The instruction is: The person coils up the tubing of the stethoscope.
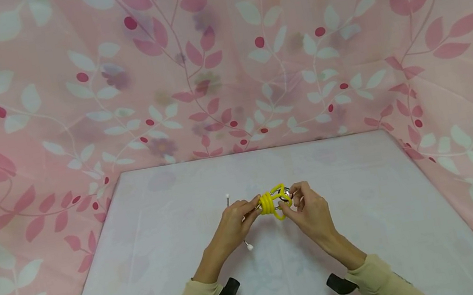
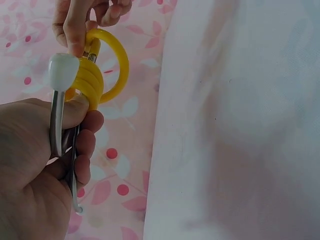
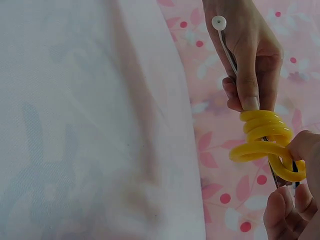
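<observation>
A stethoscope with yellow tubing (image 1: 266, 204) is held above the table, the tubing wound in several tight coils around its metal part. My left hand (image 1: 233, 222) grips the metal ear tubes just beside the coils. One white ear tip (image 2: 63, 72) stands out past the left thumb; the other white ear tip (image 1: 250, 247) shows below that hand in the head view. At the other end, my right hand (image 1: 313, 212) pinches a loose loop of tubing (image 3: 255, 150) between thumb and fingers. Next to those fingers lies the shiny round chest piece (image 1: 287, 193), partly hidden.
Beneath the hands is a table with a whitish cover (image 1: 155, 198). A pink curtain with leaf patterns (image 1: 222, 65) surrounds its back and sides. Black wrist-worn pieces (image 1: 341, 283) stick out below both forearms.
</observation>
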Demonstrator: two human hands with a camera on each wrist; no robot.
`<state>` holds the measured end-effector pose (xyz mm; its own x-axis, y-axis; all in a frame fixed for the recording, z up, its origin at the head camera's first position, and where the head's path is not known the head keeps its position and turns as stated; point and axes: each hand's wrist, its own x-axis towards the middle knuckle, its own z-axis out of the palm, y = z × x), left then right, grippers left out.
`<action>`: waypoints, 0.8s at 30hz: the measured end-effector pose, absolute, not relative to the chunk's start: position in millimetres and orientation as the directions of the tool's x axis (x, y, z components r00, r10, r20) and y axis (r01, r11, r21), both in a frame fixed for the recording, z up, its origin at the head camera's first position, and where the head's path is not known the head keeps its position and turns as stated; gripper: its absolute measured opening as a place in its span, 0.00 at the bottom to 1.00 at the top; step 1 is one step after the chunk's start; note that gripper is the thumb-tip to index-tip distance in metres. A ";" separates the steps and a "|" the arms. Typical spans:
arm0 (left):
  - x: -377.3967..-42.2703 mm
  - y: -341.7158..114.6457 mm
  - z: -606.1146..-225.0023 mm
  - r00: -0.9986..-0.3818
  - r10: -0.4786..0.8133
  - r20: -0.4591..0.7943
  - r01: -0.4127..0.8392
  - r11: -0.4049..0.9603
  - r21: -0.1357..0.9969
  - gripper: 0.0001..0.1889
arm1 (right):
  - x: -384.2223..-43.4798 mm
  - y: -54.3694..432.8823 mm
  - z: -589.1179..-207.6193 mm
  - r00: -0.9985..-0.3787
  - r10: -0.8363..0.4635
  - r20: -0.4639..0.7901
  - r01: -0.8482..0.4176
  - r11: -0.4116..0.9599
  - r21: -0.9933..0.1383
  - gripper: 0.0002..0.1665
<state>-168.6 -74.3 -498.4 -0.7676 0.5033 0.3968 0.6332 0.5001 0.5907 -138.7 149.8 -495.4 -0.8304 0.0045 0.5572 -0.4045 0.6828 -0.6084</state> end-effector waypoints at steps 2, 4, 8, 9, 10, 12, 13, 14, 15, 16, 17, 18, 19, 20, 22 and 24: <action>-168.3 -74.4 -497.7 -0.769 0.505 0.393 0.631 0.501 0.592 0.21 | -139.2 150.6 -496.6 -0.830 0.002 0.557 -0.404 0.686 -0.605 0.23; -168.2 -74.5 -497.3 -0.769 0.507 0.389 0.630 0.500 0.594 0.21 | -139.3 151.4 -497.6 -0.832 -0.002 0.555 -0.403 0.690 -0.602 0.24; -168.6 -75.1 -497.8 -0.768 0.514 0.382 0.630 0.499 0.595 0.21 | -139.3 153.3 -497.4 -0.844 -0.009 0.536 -0.396 0.683 -0.613 0.25; -168.8 -75.3 -498.3 -0.768 0.517 0.378 0.630 0.501 0.593 0.21 | -139.3 153.9 -496.9 -0.848 -0.017 0.529 -0.397 0.682 -0.614 0.26; -169.0 -75.6 -498.8 -0.769 0.519 0.374 0.629 0.505 0.591 0.21 | -139.6 154.8 -496.3 -0.851 -0.028 0.524 -0.401 0.680 -0.614 0.28; -169.5 -76.0 -499.7 -0.770 0.522 0.366 0.627 0.513 0.586 0.21 | -140.2 156.9 -494.0 -0.856 -0.069 0.512 -0.422 0.666 -0.615 0.32; -169.7 -76.1 -500.1 -0.771 0.524 0.361 0.625 0.516 0.587 0.21 | -140.9 158.4 -492.7 -0.857 -0.098 0.506 -0.439 0.654 -0.616 0.35; -169.8 -76.3 -500.7 -0.773 0.525 0.355 0.622 0.518 0.588 0.21 | -141.7 160.0 -491.5 -0.857 -0.134 0.498 -0.457 0.645 -0.613 0.39; -169.8 -76.6 -501.1 -0.775 0.526 0.350 0.619 0.520 0.589 0.21 | -142.7 161.7 -490.3 -0.855 -0.175 0.488 -0.477 0.636 -0.607 0.43; -169.8 -76.7 -501.4 -0.776 0.527 0.345 0.616 0.520 0.591 0.21 | -143.8 163.5 -489.1 -0.854 -0.220 0.471 -0.493 0.628 -0.602 0.47; -169.8 -76.8 -501.6 -0.777 0.529 0.340 0.614 0.518 0.596 0.22 | -144.9 165.2 -487.8 -0.854 -0.266 0.446 -0.506 0.623 -0.597 0.51; -169.7 -76.8 -501.9 -0.778 0.531 0.334 0.610 0.515 0.602 0.22 | -146.2 166.8 -487.3 -0.854 -0.307 0.420 -0.514 0.622 -0.590 0.54; -169.6 -76.9 -502.1 -0.780 0.534 0.328 0.607 0.514 0.607 0.22 | -147.6 168.1 -486.8 -0.853 -0.343 0.393 -0.519 0.623 -0.584 0.57; -169.5 -76.9 -502.3 -0.780 0.536 0.321 0.604 0.512 0.611 0.22 | -148.9 168.9 -486.8 -0.853 -0.373 0.366 -0.522 0.630 -0.574 0.59; -169.3 -76.9 -503.0 -0.781 0.543 0.310 0.600 0.513 0.614 0.22 | -150.9 169.8 -486.7 -0.860 -0.408 0.308 -0.510 0.646 -0.568 0.62; -169.4 -76.9 -503.9 -0.779 0.550 0.302 0.600 0.513 0.614 0.22 | -152.2 170.1 -486.8 -0.866 -0.419 0.272 -0.496 0.655 -0.571 0.62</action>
